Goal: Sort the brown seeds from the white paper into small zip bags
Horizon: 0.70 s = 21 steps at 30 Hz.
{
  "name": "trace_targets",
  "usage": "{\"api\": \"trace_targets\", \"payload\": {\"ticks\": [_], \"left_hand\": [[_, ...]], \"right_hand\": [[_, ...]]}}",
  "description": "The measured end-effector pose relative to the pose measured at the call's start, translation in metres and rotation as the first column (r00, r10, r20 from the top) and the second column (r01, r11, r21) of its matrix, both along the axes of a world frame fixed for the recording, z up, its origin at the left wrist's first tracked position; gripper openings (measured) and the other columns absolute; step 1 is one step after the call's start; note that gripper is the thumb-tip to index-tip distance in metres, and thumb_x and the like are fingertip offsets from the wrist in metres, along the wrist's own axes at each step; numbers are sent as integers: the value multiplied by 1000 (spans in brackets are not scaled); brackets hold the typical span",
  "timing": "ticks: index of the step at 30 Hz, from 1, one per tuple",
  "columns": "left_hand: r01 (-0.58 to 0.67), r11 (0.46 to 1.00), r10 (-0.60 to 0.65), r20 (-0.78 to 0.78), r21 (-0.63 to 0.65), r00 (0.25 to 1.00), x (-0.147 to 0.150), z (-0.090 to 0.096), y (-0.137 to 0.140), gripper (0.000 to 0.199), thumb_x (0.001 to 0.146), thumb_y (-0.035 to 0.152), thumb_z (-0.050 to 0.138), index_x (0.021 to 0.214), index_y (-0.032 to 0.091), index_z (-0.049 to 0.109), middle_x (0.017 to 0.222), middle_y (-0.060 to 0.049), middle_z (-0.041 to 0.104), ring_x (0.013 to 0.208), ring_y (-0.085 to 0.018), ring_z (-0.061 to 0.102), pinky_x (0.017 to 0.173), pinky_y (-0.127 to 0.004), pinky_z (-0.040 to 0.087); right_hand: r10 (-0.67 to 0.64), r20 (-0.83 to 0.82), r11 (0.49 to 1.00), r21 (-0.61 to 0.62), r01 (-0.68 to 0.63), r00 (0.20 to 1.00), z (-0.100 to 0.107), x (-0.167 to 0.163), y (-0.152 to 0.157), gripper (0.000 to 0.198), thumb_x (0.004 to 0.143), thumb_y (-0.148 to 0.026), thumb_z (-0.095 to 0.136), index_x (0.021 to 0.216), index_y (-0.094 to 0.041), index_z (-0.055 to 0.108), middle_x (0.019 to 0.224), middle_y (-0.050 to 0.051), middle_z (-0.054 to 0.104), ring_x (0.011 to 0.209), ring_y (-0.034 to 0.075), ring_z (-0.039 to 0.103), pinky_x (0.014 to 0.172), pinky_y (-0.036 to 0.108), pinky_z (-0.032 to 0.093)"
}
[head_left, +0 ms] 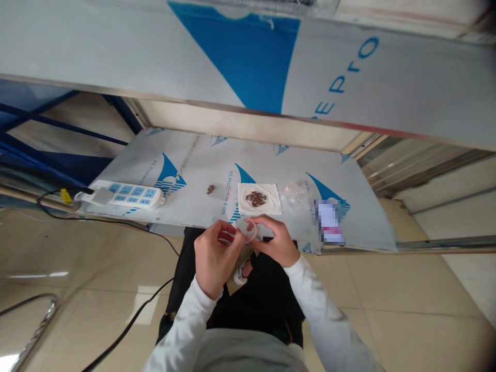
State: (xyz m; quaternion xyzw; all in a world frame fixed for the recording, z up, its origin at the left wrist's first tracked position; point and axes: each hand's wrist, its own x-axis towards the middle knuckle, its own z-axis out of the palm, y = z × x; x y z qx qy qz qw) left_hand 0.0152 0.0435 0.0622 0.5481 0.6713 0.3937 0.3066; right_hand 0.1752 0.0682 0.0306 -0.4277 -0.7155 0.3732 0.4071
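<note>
Just off the front edge of the shelf, a small clear plastic bag [247, 231] is held between my two hands, its mouth spread into a round opening. My left hand [216, 250] pinches its left side with thumb and fingers. On the right side, the thumb and forefinger of my right hand [277, 240] curve around the bag and grip it. Directly beyond my hands lies a white square tray or cloth [273, 194], with a heap of small brown screw-like pieces [256, 199] in its middle. A bag with a few brown pieces [211, 189] lies to its left.
Several crumpled clear bags [293, 196] lie right of the white square, and a blurred-out phone [329, 222] is farther right. A white power strip [127, 195] with a black cable rests at the left. Overhead, an upper film-covered shelf [135, 57] juts out.
</note>
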Motion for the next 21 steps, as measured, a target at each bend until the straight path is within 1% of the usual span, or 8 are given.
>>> {"api": "trace_targets", "payload": {"ticks": [3,6,8,10,11,13,16,21], "left_hand": [[-2,1000,3,-62,26,998,-4,-7,9,23,78,41,59,74,19,61,62,-1,67,50,-12,61,52,-20,44],[-3,1000,4,-70,10,998,-12,-23,15,30,81,48,55,77,19,62,61,-2,65,50,-13,60,51,-21,43],[4,1000,-5,-88,-16,996,-18,-37,15,32,82,50,53,76,19,61,59,-2,64,51,-14,60,52,-21,42],[28,998,-33,-110,-50,993,-23,-50,13,32,83,48,52,74,19,61,62,-2,65,55,-14,61,54,-22,42],[40,997,-48,-120,-69,992,-25,-57,12,31,83,47,51,74,19,61,65,-3,66,56,-15,62,55,-22,42],[52,993,-67,-146,-109,987,-29,-68,10,29,83,45,51,74,19,61,69,-3,68,58,-15,62,57,-23,42],[35,985,-69,-202,-166,977,-33,-82,10,27,83,43,51,74,20,61,68,-2,68,60,-15,63,59,-23,42],[-11,977,-51,-283,-213,958,-40,-96,21,23,83,40,52,75,21,61,73,-3,69,65,-17,64,60,-25,41]], "right_hand": [[-13,122,999,51,6,992,0,16,27,29,73,-20,70,101,-19,66,97,5,68,92,19,64,83,29,47],[-44,407,995,95,6,912,-3,41,68,26,77,-27,66,102,-18,67,90,4,66,84,18,62,78,28,46],[-55,714,994,106,-30,698,-6,54,97,30,79,-30,65,106,-18,66,91,5,66,84,18,61,76,28,44],[-49,918,992,89,-84,394,-8,59,121,32,78,-30,65,108,-18,66,97,8,66,91,21,59,79,31,42],[-44,961,991,77,-110,272,-10,58,130,30,78,-28,65,106,-18,67,99,10,66,94,23,58,82,33,40],[-34,989,986,57,-155,146,-13,49,142,24,76,-22,65,99,-16,70,101,14,66,100,27,54,86,39,36],[-31,998,974,42,-223,54,-16,28,149,18,77,-14,60,88,-15,72,99,16,67,102,29,51,92,45,30],[-62,997,953,44,-299,-50,-19,5,153,24,78,-8,51,85,-14,74,100,18,67,102,30,50,94,47,27]]}}
